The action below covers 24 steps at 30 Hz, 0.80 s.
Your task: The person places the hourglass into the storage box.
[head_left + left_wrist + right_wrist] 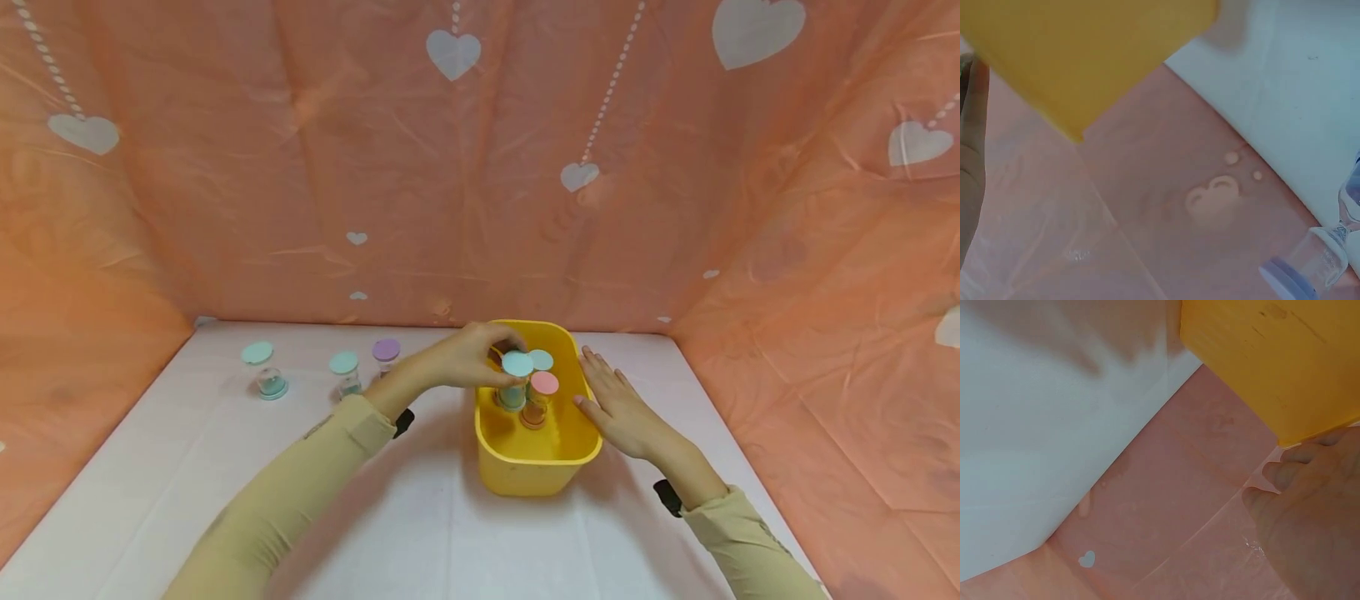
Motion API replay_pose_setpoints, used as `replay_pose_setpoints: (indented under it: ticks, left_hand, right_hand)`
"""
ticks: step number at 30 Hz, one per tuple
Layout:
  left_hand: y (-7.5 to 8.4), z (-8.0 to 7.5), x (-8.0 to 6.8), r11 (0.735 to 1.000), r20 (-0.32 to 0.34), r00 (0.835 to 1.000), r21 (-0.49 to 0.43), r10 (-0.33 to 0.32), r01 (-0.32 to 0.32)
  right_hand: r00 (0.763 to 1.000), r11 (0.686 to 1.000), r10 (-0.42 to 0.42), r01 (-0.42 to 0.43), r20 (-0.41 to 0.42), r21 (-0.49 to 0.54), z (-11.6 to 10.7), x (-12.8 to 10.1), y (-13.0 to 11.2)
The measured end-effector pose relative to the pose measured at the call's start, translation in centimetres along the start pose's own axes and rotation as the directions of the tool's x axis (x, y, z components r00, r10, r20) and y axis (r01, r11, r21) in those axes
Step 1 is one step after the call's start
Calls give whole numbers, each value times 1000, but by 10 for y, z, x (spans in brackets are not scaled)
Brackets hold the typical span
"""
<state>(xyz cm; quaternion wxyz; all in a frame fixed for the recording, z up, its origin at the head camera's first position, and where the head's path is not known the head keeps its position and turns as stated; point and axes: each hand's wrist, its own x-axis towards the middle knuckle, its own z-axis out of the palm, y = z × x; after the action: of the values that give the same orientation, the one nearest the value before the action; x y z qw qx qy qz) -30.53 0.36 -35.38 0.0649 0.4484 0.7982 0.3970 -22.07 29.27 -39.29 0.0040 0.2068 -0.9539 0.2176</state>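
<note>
In the head view my left hand [471,357] reaches over the near-left wall of a yellow plastic bin [536,480]. Its thumb and fingers grip a small hourglass [517,364] with a light blue cap, held upright inside the bin. Beside that one stand a pink-capped hourglass [543,383] and another light-blue-capped hourglass [541,360]. My right hand [626,417] lies along the bin's right rim, fingers extended. The right wrist view shows its fingers [1286,474] at the edge of the yellow wall.
Left of the bin, on the white tabletop [397,517], stand two mint-capped hourglasses, one farther left [258,353] and one nearer [343,363], plus a purple-capped hourglass [386,350] partly behind my left forearm. A peach curtain [487,208] with hearts encloses the table's back and sides.
</note>
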Motion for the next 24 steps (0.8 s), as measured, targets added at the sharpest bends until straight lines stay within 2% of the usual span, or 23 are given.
replay_pose_setpoints:
  ticks: [4, 11, 15, 24]
  left_hand:
    - [-4, 2, 5, 998, 76, 997, 63, -25, 20]
    - [-9, 4, 12, 985, 182, 980, 168, -77, 46]
    - [-13, 5, 16, 979, 212, 972, 193, -102, 61]
    - [-16, 8, 22, 976, 254, 962, 213, -104, 49]
  right_hand:
    - [1000, 1000, 3, -3, 3, 2, -1, 0, -1]
    - [1000, 1000, 1, -1, 0, -3, -1, 1, -2]
    - [1000, 1000, -2, 2, 1, -5, 0, 1, -1]
    - [1000, 1000, 0, 0, 5, 6, -1, 0, 0]
